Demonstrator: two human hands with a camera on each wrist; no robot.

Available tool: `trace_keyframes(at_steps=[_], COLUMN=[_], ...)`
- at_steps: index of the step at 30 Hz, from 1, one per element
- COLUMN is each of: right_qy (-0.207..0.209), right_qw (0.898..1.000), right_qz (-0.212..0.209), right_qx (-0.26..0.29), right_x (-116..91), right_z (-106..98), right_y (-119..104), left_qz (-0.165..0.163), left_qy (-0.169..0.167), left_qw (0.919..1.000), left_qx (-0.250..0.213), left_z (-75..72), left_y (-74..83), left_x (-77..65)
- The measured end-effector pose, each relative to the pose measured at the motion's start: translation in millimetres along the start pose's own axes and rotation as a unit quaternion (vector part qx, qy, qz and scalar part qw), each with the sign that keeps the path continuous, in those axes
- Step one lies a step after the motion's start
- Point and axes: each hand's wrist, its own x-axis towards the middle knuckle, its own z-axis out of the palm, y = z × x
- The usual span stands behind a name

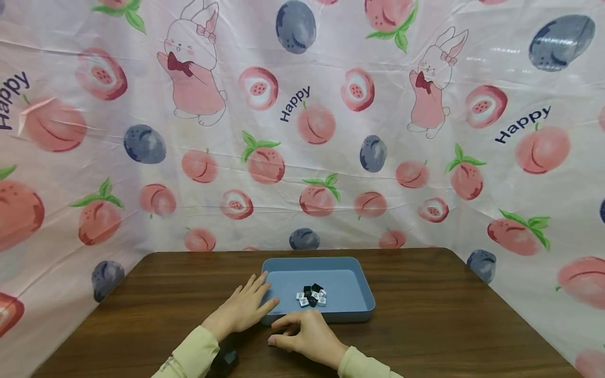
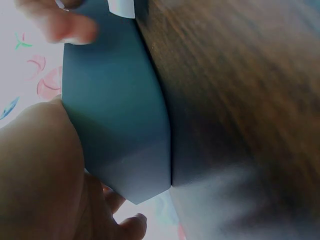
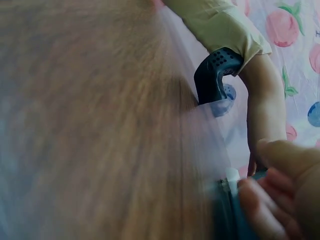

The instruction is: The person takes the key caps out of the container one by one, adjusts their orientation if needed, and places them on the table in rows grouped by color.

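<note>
Pale sleeve (image 1: 364,365) nearest. Right hand (image 1: 312,336) loosely curled, thumb off forefinger; left hand (image 1: 242,310) spread at blue tray's (image 1: 340,317) left end. Tray runs left-right; small blocks (image 1: 312,296) inside, just beyond right hand, the nearer.

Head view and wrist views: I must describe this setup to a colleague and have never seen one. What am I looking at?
There is no robot here, just a person's left hand and right hand at a table. The head view comes from a camera worn on the head, looking forward and down. The others come from cameras worn on each wrist: the left shows the side of a blue tray up close; the right shows mostly blurred table, with the left arm beyond, wearing a dark device, probably its camera.

The tray stands on the table, with small black and white blocks clustered inside. The left hand is at its left rim, fingers fairly straight. The right hand is near its front edge, thumb and forefinger apart. I see nothing held in either.
</note>
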Motion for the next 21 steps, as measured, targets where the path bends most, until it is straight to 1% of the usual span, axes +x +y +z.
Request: trace_keyframes(at_steps=[3,6,8,10,12,14,16,17,19,21], right_qy=[0.003,0.017,0.036,0.068,0.109,0.153,0.182,0.189,0.188,0.172], right_qw=[1.000,1.000,0.999,0.998,0.992,0.983,0.973,0.970,0.965,0.966], right_qz=[0.001,0.001,0.000,-0.002,-0.009,-0.008,0.000,0.007,0.019,0.026], right_qx=[0.026,0.023,0.010,-0.016,-0.055,-0.099,-0.139,-0.154,-0.179,-0.193], right_x=[3,5,5,4,3,1,0,-1,-2,-2], right_z=[-8,-21,-30,-39,-48,-57,-65,-69,-77,-83], right_y=[-6,-9,-8,-4,3,11,21,26,34,40], left_qz=[0.000,0.002,0.001,0.000,-0.002,-0.001,-0.001,0.001,0.004,0.006], left_qy=[0.001,0.002,0.001,-0.002,-0.001,0.000,0.001,0.002,0.003,0.003], left_qw=[1.0000,1.0000,1.0000,1.0000,1.0000,1.0000,1.0000,1.0000,1.0000,0.9999], left_qx=[0.008,0.009,0.005,-0.001,-0.002,-0.002,0.003,0.004,0.005,0.009], left_z=[-1.8,-2.4,-1.2,1.3,4.4,6.8,7.9,7.5,4.9,1.1], left_y=[-0.1,0.9,1.5,1.8,1.5,0.9,0.3,0.3,1.0,2.0], left_x=[1.4,2.7,1.6,-0.5,-3.0,-4.6,-5.2,-4.7,-3.2,-1.5])
